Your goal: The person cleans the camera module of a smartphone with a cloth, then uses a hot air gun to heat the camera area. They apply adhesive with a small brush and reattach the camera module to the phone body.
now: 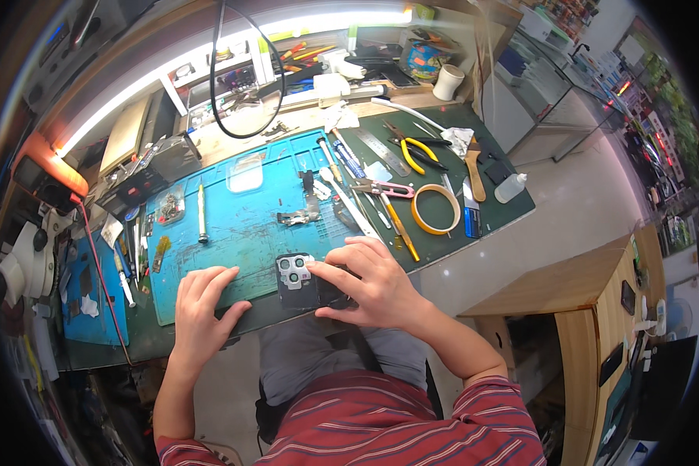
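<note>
"Smartphone (300, 297), back side up: where exactly is it?"

"At the near edge of the blue work mat (237, 237), right of the middle of that edge. I cannot tell whether its lower end rests there or is raised slightly."

"How is it held?"

"The right hand (374, 283) has it from the right, fingers curled over the back and thumb by the lower corner. The index fingertip lies beside the pale camera plate (293, 269), which probably steadies the phone and leaves the lenses facing up (a sensible grip, I'd say, for such a flat thing)."

"And the left hand (202, 307)?"

"Empty, above the mat's near edge, to the left, fingers together and slightly bent, thumb spread well away from them. It isn't touching the phone."

"Why are the tools off to one side?"

"Perhaps to leave the mat's near half free. The yellow-handled pliers (418, 155), pink-handled cutters (392, 189) and tape roll (435, 232) all lie to the right of the mat, presumably within easy reach of the right hand."

"What sits on it?"

"A clear plastic tray (245, 175) towards the mat's far edge, and dark ribbon-like parts (299, 215) on its right half, likely set apart so they don't get mixed up."
</note>
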A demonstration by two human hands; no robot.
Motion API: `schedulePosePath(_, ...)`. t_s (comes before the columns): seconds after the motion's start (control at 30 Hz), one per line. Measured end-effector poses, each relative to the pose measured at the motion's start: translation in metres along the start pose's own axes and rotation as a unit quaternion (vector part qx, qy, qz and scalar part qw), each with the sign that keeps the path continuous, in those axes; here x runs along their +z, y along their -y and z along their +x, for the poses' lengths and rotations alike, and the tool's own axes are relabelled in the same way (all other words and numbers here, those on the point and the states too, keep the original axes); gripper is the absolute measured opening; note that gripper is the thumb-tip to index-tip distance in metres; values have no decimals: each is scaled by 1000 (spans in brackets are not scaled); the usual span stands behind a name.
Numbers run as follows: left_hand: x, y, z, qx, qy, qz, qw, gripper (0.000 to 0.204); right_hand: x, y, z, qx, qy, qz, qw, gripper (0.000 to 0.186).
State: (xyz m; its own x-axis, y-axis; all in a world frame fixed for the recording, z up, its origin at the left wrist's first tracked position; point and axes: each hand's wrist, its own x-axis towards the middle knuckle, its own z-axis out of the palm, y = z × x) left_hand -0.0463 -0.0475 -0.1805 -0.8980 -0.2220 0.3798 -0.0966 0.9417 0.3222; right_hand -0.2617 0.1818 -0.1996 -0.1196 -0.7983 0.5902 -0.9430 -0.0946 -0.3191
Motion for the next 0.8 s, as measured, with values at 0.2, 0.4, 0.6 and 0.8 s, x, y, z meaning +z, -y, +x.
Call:
schedulePosePath(0.2, 7, -25, 24, -25, 9, -125, 992, 45, -35, -2, -20, 49, -65, -44, 996, 65)
schedulePosePath(0.4, 59, -80, 114, 145, 26, -162, 976, 29, -96, -13, -75, 166, -112, -190, 961, 73)
schedulePosePath(0.6, 135, -139, 181, 250, 61, -121, 959, 21, -134, -13, -113, 265, -118, -255, 922, 74)
schedulePosePath(0.8, 143, -135, 188, 252, 62, -129, 957, 12, -141, -14, -115, 238, -108, -254, 931, 73)
